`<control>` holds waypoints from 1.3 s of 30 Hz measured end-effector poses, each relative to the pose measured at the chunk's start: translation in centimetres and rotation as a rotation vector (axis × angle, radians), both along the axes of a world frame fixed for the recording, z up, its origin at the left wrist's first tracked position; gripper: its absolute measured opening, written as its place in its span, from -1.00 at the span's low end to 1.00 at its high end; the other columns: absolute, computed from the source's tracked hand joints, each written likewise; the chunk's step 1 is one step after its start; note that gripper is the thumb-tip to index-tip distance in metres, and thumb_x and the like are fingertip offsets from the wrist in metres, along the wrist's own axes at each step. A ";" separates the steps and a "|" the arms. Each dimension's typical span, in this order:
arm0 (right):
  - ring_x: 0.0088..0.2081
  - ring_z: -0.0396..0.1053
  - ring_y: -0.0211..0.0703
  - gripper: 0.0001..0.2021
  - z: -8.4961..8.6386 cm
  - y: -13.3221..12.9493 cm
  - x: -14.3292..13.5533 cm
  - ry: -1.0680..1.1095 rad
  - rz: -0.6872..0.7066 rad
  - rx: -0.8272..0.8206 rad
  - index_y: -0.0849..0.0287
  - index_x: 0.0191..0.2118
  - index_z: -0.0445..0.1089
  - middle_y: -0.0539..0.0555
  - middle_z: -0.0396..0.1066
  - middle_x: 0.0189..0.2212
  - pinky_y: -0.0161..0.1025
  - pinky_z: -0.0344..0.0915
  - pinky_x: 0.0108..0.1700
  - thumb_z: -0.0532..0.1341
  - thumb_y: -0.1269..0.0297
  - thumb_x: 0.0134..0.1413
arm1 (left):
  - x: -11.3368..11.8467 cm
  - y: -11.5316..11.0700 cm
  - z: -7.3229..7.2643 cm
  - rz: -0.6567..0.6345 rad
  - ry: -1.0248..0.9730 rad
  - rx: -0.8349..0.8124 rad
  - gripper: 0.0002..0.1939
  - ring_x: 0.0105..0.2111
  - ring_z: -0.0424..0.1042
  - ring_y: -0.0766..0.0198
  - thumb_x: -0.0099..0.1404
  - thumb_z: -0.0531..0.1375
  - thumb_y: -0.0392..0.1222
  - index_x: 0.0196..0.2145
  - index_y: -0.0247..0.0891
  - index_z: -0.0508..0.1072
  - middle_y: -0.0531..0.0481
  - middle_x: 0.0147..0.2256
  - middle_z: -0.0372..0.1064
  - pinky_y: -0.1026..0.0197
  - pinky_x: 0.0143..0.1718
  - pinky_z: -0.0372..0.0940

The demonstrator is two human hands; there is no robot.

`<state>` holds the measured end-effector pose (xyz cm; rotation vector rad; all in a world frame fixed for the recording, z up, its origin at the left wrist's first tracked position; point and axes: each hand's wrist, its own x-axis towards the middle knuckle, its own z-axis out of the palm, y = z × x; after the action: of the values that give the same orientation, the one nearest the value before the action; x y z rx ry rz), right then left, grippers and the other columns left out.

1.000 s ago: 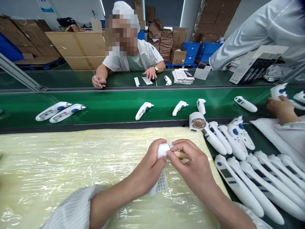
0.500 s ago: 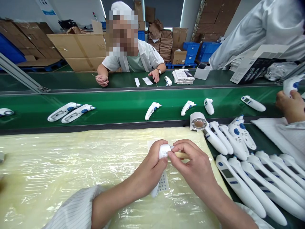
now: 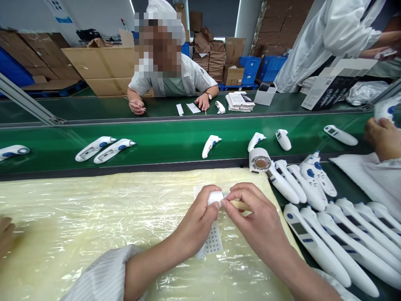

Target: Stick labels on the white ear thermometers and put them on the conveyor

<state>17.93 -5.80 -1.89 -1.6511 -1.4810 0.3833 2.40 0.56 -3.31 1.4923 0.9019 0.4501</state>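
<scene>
My left hand (image 3: 199, 223) is closed around a white thermometer (image 3: 215, 197), its rounded head showing between thumb and fingers. The narrow tip points right, toward my right hand (image 3: 257, 217). Thumb and fingers of that hand pinch close against the tip, and a beige stick-like piece (image 3: 239, 205) lies within its grip. Fingers hide the exact contact. Below my left hand, a small sheet with rows of grey dots (image 3: 213, 240) lies on the yellowish plastic-covered work surface (image 3: 94, 217).
Several white thermometers (image 3: 316, 246) lie in rows at my right, near a round-windowed white device (image 3: 260, 161). Others ride the green conveyor belt (image 3: 169, 142). A co-worker (image 3: 175, 83) sits opposite. Other people's hands show at the right (image 3: 380, 138) and left edge (image 3: 5, 236).
The thermometers on the belt have shifted right. The head of the thermometer in my left hand has turned slightly. Another person's hand has come in at the left edge.
</scene>
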 end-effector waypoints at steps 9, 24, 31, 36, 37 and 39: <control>-0.30 0.51 -0.20 -0.84 -1.0 -0.3 1.9 -0.046 -0.076 0.140 0.01 -0.30 0.44 0.06 0.45 -0.23 -0.53 0.38 -0.63 0.27 0.06 0.17 | -0.2 7.6 3.5 0.279 0.098 0.012 -0.78 -0.58 0.28 0.38 0.42 -0.01 -0.26 -0.03 -0.21 0.32 0.13 -0.48 0.25 0.33 -0.54 0.20; -0.31 0.51 -0.14 -0.82 -4.1 1.1 2.1 -0.137 0.078 0.014 -0.03 -0.30 0.44 0.02 0.50 -0.27 -0.29 0.50 -0.40 0.15 0.09 0.27 | 1.8 21.5 2.5 0.443 0.541 0.594 -0.65 0.10 0.34 0.02 0.42 0.19 -0.14 0.11 -0.27 0.38 -0.18 0.14 0.29 -0.17 0.13 0.27; -0.37 0.43 -0.16 -0.84 -1.9 1.1 0.9 -0.295 0.231 -0.283 0.07 -0.35 0.41 -0.02 0.48 -0.32 -0.09 0.38 -0.20 0.14 0.40 0.23 | -1.5 7.0 0.4 -0.104 0.416 0.741 -0.85 0.08 0.31 0.05 0.39 0.14 -0.25 -0.18 -0.25 0.51 -0.12 -0.03 0.42 -0.02 0.17 0.17; -0.32 0.43 -0.17 -0.83 -1.5 0.8 0.5 -0.330 0.339 -0.363 0.11 -0.37 0.41 -0.03 0.45 -0.36 -0.08 0.32 -0.14 0.16 0.51 0.17 | -3.7 -0.1 -2.0 -0.396 0.493 0.905 -0.44 0.26 0.13 -0.24 0.27 0.30 0.07 0.13 -0.24 0.38 -0.27 0.23 0.24 -0.32 0.23 0.06; -0.32 0.43 -0.17 -0.82 -1.6 0.7 0.5 -0.344 0.360 -0.372 0.11 -0.37 0.41 -0.03 0.44 -0.37 -0.09 0.31 -0.15 0.16 0.51 0.17 | -3.8 -0.3 -2.2 -0.407 0.514 0.912 -0.37 0.30 0.08 -0.26 0.26 0.30 0.10 0.18 -0.25 0.34 -0.29 0.27 0.19 -0.37 0.25 0.01; -0.35 0.42 -0.17 -0.82 -1.7 0.5 0.6 -0.373 0.395 -0.371 0.11 -0.37 0.42 -0.04 0.43 -0.39 -0.10 0.31 -0.17 0.16 0.51 0.18 | -4.0 0.0 -2.5 -0.413 0.535 0.912 -0.35 0.33 0.02 -0.26 0.30 0.26 0.12 0.24 -0.23 0.29 -0.28 0.32 0.11 -0.41 0.27 -0.06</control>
<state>18.49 -5.29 -3.59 -1.7774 -2.1315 0.6207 -1.55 0.52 -5.84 2.6593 0.7816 0.1369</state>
